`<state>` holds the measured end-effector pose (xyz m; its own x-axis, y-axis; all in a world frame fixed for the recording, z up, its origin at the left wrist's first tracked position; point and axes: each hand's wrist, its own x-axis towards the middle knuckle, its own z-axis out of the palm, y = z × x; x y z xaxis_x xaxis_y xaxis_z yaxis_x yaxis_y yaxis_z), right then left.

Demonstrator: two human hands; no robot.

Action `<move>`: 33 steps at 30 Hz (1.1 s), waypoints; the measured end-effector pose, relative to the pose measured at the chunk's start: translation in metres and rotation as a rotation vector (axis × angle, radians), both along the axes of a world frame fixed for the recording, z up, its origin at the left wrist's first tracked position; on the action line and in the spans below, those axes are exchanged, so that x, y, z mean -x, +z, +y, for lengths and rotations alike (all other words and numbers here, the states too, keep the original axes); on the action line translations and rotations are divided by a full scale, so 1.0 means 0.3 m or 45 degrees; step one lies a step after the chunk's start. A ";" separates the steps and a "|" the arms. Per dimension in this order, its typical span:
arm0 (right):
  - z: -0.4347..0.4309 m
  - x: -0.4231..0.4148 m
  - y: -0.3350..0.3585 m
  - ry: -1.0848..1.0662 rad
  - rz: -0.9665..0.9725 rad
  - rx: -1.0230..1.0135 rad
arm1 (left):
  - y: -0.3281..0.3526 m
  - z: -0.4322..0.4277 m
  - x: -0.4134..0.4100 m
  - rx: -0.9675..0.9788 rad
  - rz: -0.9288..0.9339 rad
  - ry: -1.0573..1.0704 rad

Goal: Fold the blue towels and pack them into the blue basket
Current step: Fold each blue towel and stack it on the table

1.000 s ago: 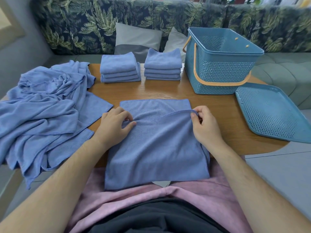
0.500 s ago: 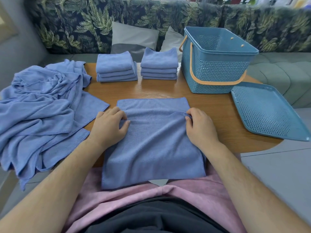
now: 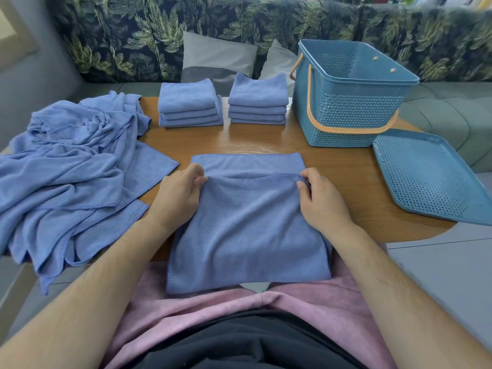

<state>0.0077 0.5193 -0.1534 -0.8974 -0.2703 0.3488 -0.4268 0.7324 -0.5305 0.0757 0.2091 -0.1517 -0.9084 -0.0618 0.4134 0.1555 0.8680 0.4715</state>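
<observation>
wooden table (image 3: 266, 141) before a leaf-print sofa; blue towel (image 3: 247, 230) lies flat at the near edge, overhanging toward my lap. it looks soft, light and limp, best taken at the corners of the folded edge. my left hand (image 3: 178, 193) and right hand (image 3: 320, 199) each pinch one such corner, wrists low, forearms converging. blue basket (image 3: 346, 113) stands well apart, far right, unpacked.

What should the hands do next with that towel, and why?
Probably slide the pinched edge forward until it meets the towel's far edge. The left hand and right hand each pinch a corner of the folded-over layer of the towel, and that layer stops short, leaving a strip uncovered at the far side. Lining up the edges would likely finish this fold neatly.
</observation>
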 end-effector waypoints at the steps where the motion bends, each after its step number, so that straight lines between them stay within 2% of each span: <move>1: 0.000 -0.002 0.009 -0.007 0.003 -0.007 | 0.001 -0.002 0.001 -0.013 -0.001 0.012; 5: 0.010 -0.008 0.047 -0.069 0.033 -0.088 | 0.013 -0.006 -0.001 0.015 0.025 0.081; 9: 0.023 -0.017 0.059 -0.088 -0.046 -0.125 | 0.019 -0.012 -0.007 0.011 -0.010 0.121; 14: 0.008 -0.011 0.029 -0.062 -0.119 -0.052 | -0.003 -0.022 0.001 -0.198 -0.131 0.122; 19: 0.013 -0.003 0.033 -0.148 -0.197 0.044 | -0.017 -0.041 0.007 -0.439 -0.192 0.061; 22: 0.013 -0.007 0.046 -0.160 -0.194 0.057 | -0.018 -0.048 0.011 -0.370 -0.237 0.075; 27: 0.016 -0.010 0.061 -0.147 -0.175 0.000 | -0.002 -0.058 0.011 -0.068 -0.247 -0.020; 33: 0.027 -0.013 0.068 -0.125 -0.166 -0.071 | 0.004 -0.054 0.009 0.079 -0.294 -0.064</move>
<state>0.0117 0.5272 -0.1330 -0.9571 -0.1946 0.2145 -0.2817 0.7971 -0.5341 0.0731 0.1928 -0.1504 -0.9806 0.0051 0.1961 0.0938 0.8902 0.4458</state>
